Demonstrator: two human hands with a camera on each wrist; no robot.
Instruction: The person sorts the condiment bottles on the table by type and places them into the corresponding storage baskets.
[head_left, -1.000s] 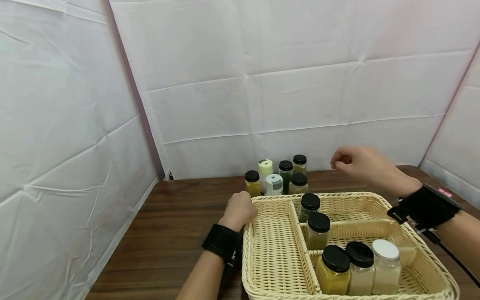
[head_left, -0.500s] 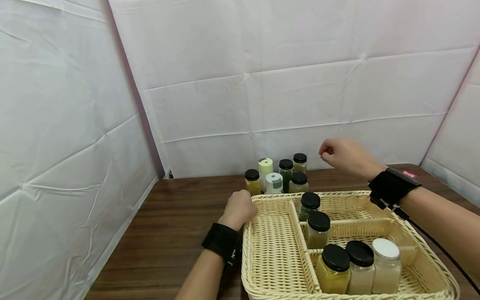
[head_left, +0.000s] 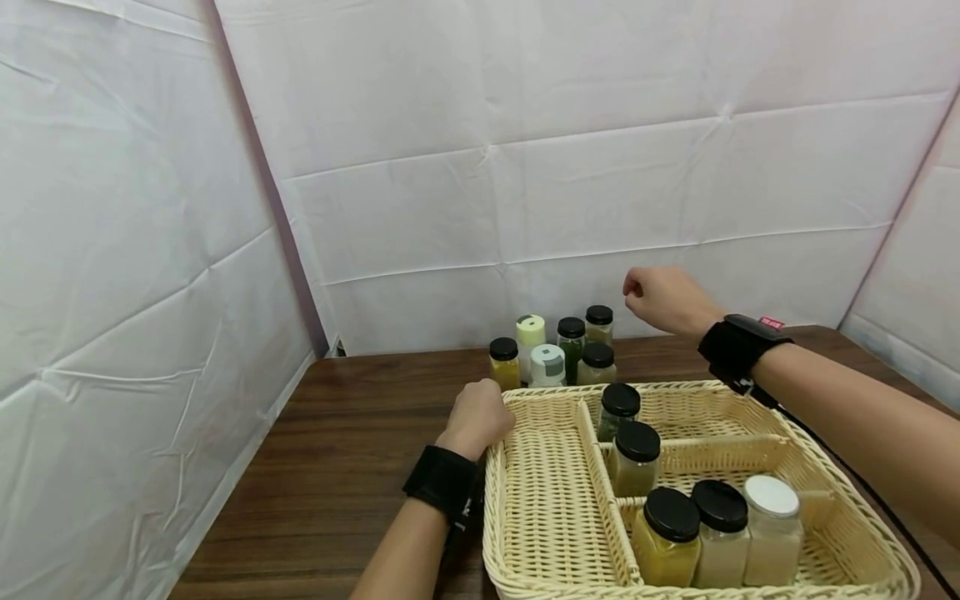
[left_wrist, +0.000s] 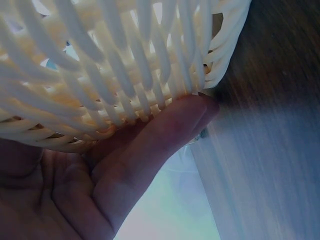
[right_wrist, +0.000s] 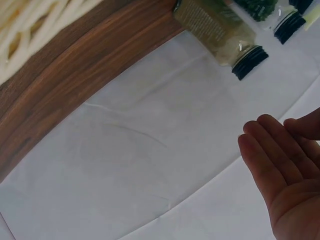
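My left hand (head_left: 477, 421) grips the left rim of a woven cream basket (head_left: 492, 508) near its far corner. In the left wrist view its thumb (left_wrist: 165, 127) lies against the woven outer wall (left_wrist: 120, 65). My right hand (head_left: 667, 300) is in the air beyond the basket, fingers loosely curled with nothing in them. Nearest to it is a black-lidded jar (head_left: 599, 325) of tan powder at the table's back. The right wrist view shows this hand (right_wrist: 285, 175) apart from the jar (right_wrist: 215, 32).
The basket's right compartments hold a jar of herbs (head_left: 619, 411), a black-lidded jar (head_left: 637, 458), a yellow jar (head_left: 666, 542) and a white-lidded jar (head_left: 772, 533). Several more stand behind, including a white-capped bottle (head_left: 547, 367). White sheeting (head_left: 405, 208) encloses the wooden table (head_left: 352, 467).
My right hand has moved left and slightly farther away, toward the jars at the back. My left hand and the basket stay in place.
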